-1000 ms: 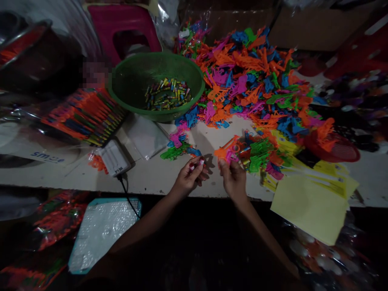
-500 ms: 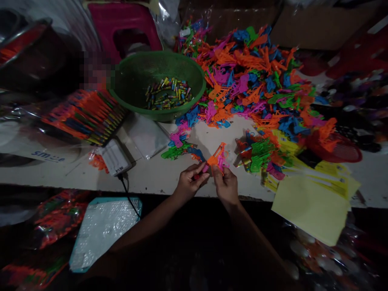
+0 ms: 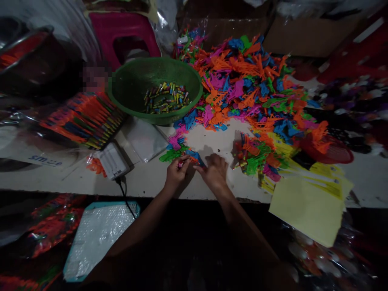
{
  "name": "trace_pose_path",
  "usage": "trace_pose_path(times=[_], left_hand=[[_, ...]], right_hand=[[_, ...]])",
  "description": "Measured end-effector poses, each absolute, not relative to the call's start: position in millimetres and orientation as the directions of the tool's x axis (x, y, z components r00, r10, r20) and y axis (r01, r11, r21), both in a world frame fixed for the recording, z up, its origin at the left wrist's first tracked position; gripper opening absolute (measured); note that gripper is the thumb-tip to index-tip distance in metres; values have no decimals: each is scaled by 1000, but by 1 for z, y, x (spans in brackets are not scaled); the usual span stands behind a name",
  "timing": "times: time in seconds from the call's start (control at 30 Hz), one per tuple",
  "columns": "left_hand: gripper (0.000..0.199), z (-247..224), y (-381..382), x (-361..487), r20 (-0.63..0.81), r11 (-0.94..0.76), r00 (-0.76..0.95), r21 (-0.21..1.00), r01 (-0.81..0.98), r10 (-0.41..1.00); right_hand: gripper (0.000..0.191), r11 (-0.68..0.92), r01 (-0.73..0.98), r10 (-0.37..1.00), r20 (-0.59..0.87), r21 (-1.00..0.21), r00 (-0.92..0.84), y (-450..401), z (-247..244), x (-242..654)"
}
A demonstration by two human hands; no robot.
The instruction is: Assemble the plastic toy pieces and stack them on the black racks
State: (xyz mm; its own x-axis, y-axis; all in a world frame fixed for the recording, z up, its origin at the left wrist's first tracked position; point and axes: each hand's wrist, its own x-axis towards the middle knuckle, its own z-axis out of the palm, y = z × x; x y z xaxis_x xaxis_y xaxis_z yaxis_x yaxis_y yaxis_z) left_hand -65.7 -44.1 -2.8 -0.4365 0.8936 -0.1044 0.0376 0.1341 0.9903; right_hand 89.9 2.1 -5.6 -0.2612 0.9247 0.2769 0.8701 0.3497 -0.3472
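My left hand (image 3: 176, 174) is closed in a pinch around a small pink piece (image 3: 180, 164), mostly covered by the fingers. Just beyond its fingertips lies a blue plastic toy piece (image 3: 193, 155) with some orange by it. My right hand (image 3: 214, 171) is held palm down over the white table (image 3: 206, 139), its thumb stretched left to the blue piece and its fingers apart from the thumb. Whether the thumb presses on that piece is unclear. Green toy pieces (image 3: 172, 154) and pink ones (image 3: 175, 141) lie beyond my left hand.
A green basket (image 3: 154, 118) holds small printed cylinders. Behind is a large heap of colourful plastic toys (image 3: 239, 89); a smaller pile (image 3: 254, 155) lies right, near yellow cards (image 3: 309, 206). A white power box (image 3: 113, 161) with a cable and a pink stool (image 3: 124, 24) are left.
The orange toy that both hands held is no longer seen between them. Both hands have moved left, the right one now lower over the table beside the blue piece.
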Motion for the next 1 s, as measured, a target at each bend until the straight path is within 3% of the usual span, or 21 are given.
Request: trace_pose_path(times=[0.1, 0.17, 0.3, 0.4, 0.57, 0.7, 0.77, 0.87, 0.93, 1.0], left_hand=[[27, -1, -42, -71, -99, 134, -451, 990, 47, 887], [33, 1, -43, -72, -154, 180, -416, 983, 22, 896], [46, 6, -49, -61, -366, 342, -87, 916, -211, 927], [53, 15, -49, -49, -363, 376, 106, 849, -372, 926], [43, 25, -44, -55, -413, 504, 289, 709, -492, 864], [24, 25, -47, -63, -495, 621, 375, 628, -470, 784], [26, 25, -50, -60, -485, 608, 370, 675, -418, 792], [31, 29, -51, -46, -412, 459, 203, 779, -427, 888], [33, 31, -49, -35, -359, 360, 82, 839, -409, 930], [37, 33, -46, -27, -324, 333, 83, 880, -338, 942]], right_hand=[[21, 358, 825, 933, 177, -438, -312, 0, -14, 75], [17, 422, 723, 905, 203, -547, -374, 2, -12, 85], [18, 602, 418, 781, 392, -680, -486, 5, 5, 117], [17, 595, 322, 787, 454, -737, -417, 3, 19, 132], [15, 576, 208, 780, 455, -791, -431, 1, 37, 141], [21, 552, 187, 727, 359, -813, -585, -2, 50, 143], [20, 515, 187, 741, 324, -837, -589, -3, 50, 140], [24, 339, 153, 914, 287, -928, -286, -9, 39, 129], [27, 175, 64, 977, 165, -982, -135, -14, 31, 120], [25, 45, 26, 988, 41, -999, -146, -19, 26, 112]])
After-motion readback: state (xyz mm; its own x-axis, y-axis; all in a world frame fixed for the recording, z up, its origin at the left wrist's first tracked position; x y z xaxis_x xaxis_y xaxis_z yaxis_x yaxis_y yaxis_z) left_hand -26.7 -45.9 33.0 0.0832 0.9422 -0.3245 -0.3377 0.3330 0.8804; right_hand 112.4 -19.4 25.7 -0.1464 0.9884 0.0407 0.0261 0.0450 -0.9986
